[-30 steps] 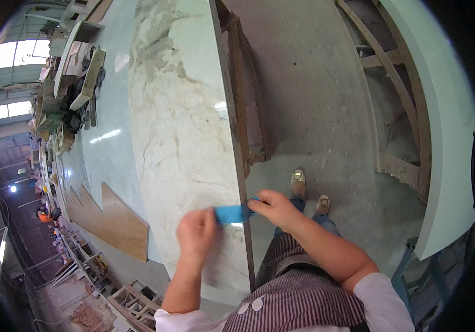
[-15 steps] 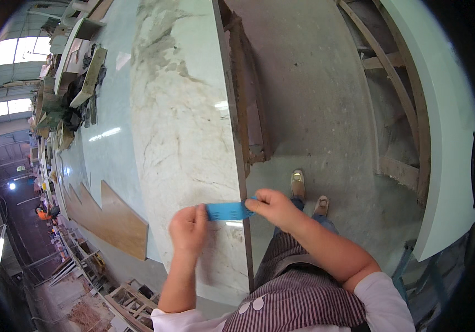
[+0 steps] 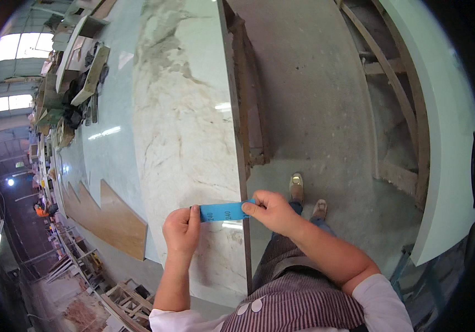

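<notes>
A strip of blue sandpaper (image 3: pixel 221 212) is stretched between my two hands, its printed side facing up. My left hand (image 3: pixel 181 229) pinches its left end above a polished, marble-patterned stone slab (image 3: pixel 185 138). At the other end my right hand (image 3: pixel 270 210) grips the strip between thumb and curled fingers, just beyond the slab's right edge. The strip hangs over that long edge; whether it touches the stone I cannot tell.
Rough brown supports (image 3: pixel 254 110) stand under the slab's edge. A pale panel (image 3: pixel 447 138) on a frame is at the right. To the left lie a jagged brown sheet (image 3: pixel 118 221) and a pale blue-grey surface (image 3: pixel 110 155). My shoes (image 3: pixel 297 182) are on the concrete floor.
My left hand has shifted slightly left. The sandpaper strip is now straighter, with its printed face turned more fully upward. My right hand keeps hold of its end.
</notes>
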A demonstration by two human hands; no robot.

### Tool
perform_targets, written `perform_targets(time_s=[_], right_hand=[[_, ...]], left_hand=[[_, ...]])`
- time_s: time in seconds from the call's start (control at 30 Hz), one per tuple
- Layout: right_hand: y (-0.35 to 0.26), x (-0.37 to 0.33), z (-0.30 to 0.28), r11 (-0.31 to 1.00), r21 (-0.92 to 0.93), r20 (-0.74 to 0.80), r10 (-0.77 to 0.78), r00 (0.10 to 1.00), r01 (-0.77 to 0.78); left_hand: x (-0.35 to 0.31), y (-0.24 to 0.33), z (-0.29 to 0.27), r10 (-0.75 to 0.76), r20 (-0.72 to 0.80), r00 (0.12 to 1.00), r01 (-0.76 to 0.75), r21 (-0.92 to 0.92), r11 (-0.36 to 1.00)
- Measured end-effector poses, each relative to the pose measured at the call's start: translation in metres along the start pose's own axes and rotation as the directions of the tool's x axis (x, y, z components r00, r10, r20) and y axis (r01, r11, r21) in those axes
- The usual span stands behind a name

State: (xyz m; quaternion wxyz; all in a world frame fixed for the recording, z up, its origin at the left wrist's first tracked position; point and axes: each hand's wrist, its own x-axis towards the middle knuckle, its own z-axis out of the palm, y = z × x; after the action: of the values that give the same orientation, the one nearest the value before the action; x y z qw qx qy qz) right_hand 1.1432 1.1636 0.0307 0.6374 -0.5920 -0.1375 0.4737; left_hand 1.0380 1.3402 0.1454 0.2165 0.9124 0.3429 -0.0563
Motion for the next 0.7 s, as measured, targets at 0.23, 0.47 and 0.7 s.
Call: perform_targets(time_s=[0.23, 0.47, 0.7], right_hand=[[0.006, -0.001, 0.0, 1.0, 0.012, -0.036, 0.019, 0.999, -0.018], [0.009, 0.0, -0.002, 0.997, -0.046, -0.032, 0.06, 0.998, -0.062], [0.048, -0.034, -0.038, 0.968, -0.161, 0.176, 0.218, 0.96, -0.191]], left_hand=[[0.007, -0.003, -0.008, -0.084, 0.046, 0.995, 0.084, 0.0, 0.996], [-0.006, 0.009, 0.011, 0.103, -0.001, 0.995, -0.102, 0.043, 0.994], [-0.029, 0.029, 0.001, 0.298, 0.037, 0.954, -0.295, -0.059, 0.954]])
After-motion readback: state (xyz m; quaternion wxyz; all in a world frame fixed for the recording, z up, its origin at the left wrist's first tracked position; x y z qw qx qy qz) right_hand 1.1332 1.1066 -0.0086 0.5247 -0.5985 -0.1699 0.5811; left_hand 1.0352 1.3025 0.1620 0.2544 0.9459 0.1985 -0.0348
